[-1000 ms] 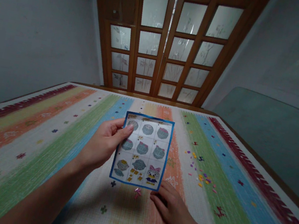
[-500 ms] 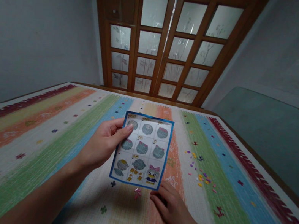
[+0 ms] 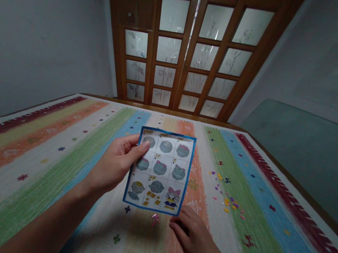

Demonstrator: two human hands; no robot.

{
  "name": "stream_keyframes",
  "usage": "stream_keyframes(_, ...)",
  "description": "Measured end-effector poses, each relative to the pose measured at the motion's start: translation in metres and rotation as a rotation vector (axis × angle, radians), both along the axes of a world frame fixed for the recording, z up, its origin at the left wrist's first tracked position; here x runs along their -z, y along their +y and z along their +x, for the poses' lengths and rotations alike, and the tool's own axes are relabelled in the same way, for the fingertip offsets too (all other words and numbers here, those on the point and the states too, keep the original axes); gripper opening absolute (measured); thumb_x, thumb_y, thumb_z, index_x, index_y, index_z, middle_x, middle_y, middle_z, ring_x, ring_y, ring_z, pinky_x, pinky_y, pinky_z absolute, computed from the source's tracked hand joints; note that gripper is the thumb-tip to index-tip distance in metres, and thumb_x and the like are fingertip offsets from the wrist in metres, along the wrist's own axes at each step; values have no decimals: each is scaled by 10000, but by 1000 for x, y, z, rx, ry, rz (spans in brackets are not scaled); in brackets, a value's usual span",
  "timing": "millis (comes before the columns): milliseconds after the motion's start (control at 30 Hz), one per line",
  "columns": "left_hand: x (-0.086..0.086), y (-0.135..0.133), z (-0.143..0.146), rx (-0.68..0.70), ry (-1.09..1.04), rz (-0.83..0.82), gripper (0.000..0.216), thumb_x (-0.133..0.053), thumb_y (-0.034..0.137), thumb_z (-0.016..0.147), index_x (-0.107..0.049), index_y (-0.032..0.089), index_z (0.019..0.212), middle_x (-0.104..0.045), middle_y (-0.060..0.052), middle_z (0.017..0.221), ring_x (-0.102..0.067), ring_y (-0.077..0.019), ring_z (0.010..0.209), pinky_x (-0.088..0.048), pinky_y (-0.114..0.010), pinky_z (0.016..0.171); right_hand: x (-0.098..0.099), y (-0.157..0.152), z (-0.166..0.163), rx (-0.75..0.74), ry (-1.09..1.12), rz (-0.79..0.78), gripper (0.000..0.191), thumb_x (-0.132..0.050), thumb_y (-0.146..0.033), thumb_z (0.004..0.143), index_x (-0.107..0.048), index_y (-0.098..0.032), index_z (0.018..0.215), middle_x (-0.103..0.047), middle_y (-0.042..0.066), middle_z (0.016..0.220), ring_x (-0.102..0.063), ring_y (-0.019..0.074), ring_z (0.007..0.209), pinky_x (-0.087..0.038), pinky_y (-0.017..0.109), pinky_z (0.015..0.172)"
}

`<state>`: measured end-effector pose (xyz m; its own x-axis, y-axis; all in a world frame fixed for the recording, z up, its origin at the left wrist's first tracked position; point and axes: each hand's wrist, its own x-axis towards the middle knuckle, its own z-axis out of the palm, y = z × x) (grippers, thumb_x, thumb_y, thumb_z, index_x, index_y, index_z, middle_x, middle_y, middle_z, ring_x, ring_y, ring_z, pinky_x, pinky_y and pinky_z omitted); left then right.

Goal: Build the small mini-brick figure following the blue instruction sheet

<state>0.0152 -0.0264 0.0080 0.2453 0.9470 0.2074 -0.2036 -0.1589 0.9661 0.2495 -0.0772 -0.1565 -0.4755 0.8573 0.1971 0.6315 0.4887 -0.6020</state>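
Observation:
My left hand (image 3: 119, 159) is closed on the left edge of an instruction sheet (image 3: 161, 195), thumb on the front and fingers mostly behind. The sheet stands tilted up above the cloth, facing me. It has a blue border and a grid of pictures of a brick-built figure, with a pink-bowed character at the lower right. My right hand (image 3: 193, 235) rests on the cloth by the sheet's lower right corner. Its thumb and fingers are slightly apart, and the corner partly covers the fingers. Several small pink pieces (image 3: 155, 219) lie just below the sheet.
A striped tablecloth (image 3: 97, 236) covers the table. To the right lies a scatter of small purple, yellow and pink pieces (image 3: 230, 203). Beyond the table's far edge stand wooden doors (image 3: 187, 38) with glass panes, and walls flank both sides.
Almost nothing differs. The view has shifted very slightly, and both hands and the sheet keep their places.

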Motion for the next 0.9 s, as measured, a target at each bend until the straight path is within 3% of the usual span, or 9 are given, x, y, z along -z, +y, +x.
stream_keyframes(900, 1, -3, -2, -8, -2, -7, 231, -639, 340, 792, -676, 136, 892, -700, -31, 697, -619, -124, 577, -478, -192, 534, -2, -1, -1, 1, -9, 5, 139, -490, -192, 894, -615, -176, 835, -632, 78, 882, -572, 189, 857, -466, 312, 762)
